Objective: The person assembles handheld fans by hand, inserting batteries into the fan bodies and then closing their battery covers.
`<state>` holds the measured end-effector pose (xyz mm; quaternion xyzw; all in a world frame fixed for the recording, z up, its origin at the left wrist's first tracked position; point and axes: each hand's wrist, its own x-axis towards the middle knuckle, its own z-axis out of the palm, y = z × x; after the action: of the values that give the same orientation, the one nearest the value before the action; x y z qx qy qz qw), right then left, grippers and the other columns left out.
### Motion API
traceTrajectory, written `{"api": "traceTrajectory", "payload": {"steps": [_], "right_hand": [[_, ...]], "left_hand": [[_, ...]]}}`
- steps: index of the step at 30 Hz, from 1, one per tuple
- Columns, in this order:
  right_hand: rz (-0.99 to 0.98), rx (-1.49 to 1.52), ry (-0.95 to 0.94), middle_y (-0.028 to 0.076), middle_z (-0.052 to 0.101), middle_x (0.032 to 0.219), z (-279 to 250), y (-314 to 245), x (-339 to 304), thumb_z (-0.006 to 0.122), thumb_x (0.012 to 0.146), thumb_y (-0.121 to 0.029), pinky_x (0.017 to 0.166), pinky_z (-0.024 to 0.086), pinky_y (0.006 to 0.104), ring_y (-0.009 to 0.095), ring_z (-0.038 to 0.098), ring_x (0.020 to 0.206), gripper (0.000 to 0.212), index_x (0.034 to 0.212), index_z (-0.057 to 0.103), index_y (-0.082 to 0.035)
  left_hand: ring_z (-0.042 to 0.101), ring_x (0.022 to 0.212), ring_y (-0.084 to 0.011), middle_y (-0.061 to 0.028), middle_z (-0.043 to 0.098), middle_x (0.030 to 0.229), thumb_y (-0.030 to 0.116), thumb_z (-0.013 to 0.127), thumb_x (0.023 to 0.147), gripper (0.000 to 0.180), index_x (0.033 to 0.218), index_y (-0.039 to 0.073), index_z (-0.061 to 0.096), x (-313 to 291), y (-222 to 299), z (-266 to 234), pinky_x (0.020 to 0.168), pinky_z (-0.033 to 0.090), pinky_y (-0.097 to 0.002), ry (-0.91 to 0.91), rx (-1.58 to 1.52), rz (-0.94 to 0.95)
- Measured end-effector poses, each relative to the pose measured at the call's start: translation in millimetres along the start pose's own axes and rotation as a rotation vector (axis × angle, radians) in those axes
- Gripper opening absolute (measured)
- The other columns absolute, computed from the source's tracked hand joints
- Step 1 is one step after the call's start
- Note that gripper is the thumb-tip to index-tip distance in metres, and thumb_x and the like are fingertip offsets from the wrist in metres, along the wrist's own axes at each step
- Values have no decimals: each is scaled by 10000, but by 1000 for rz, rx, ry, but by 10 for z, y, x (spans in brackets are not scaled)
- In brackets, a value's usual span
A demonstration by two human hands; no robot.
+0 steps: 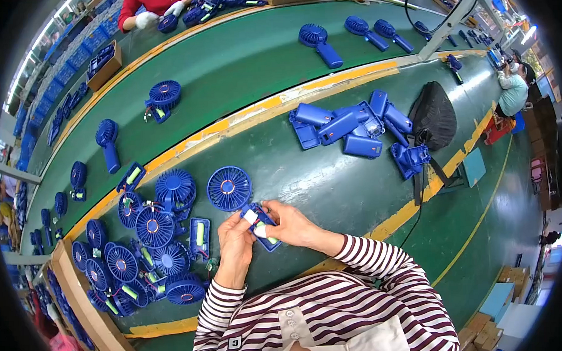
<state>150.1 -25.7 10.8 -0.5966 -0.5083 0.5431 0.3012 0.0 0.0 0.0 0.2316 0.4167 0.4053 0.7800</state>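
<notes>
A blue handheld fan lies on the green bench in front of me, its round caged head pointing away. Its open handle shows a light green battery cell and sits between my hands. My left hand grips the handle from the left, fingers closed. From the right, my right hand pinches the same handle. White coverings show at the fingertips; the small parts under them are hidden. Just left of my left hand lies another opened handle with a green cell.
Several open fans are heaped at the left beside a cardboard edge. Blue handle covers are piled ahead right, near a black bag. Beyond runs a green conveyor carrying fans. A co-worker's gloved hands are across it.
</notes>
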Motion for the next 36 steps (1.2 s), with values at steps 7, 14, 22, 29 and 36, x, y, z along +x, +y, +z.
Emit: {"api": "traceTrajectory", "payload": {"steps": [7,14,22,29,36], "right_hand": [[-509,-714,645,119,556,748,-822,-175,221,660,727,-206,603,460,387,283,562,678,384,1027,549,7],[-329,-1364,606,148,549,961,-1538,-345,959,566,654,-88,732,423,434,299,503,939,364,1011,543,-19],[-223,-1373,394,136,553,1039,-1628,-481,1014,599,630,-98,806,413,466,311,507,1002,515,1138,526,-63],[-746,-704,691,126,522,833,-1241,-678,448,690,626,-151,640,462,365,277,538,718,425,997,546,-3],[-89,179,563,43,596,675,-481,166,18,650,788,-89,498,453,211,76,555,555,143,785,540,2]], "left_hand": [[614,890,-339,-243,604,966,25,493,818,233,1006,-109,526,-39,88,86,793,512,-423,12,-21,-163],[623,873,-299,-202,617,959,78,527,842,241,1014,-90,546,-71,49,16,786,511,-400,-44,5,-173],[615,902,-317,-232,598,1005,13,477,835,246,1059,-86,507,-138,8,4,820,500,-412,-23,2,-187],[630,858,-313,-216,618,956,43,528,823,224,1022,-61,540,-92,17,-34,774,519,-415,-10,-27,-212],[640,809,-243,-155,636,900,52,550,818,193,978,-53,571,-140,33,47,713,534,-348,11,34,-152]]}}
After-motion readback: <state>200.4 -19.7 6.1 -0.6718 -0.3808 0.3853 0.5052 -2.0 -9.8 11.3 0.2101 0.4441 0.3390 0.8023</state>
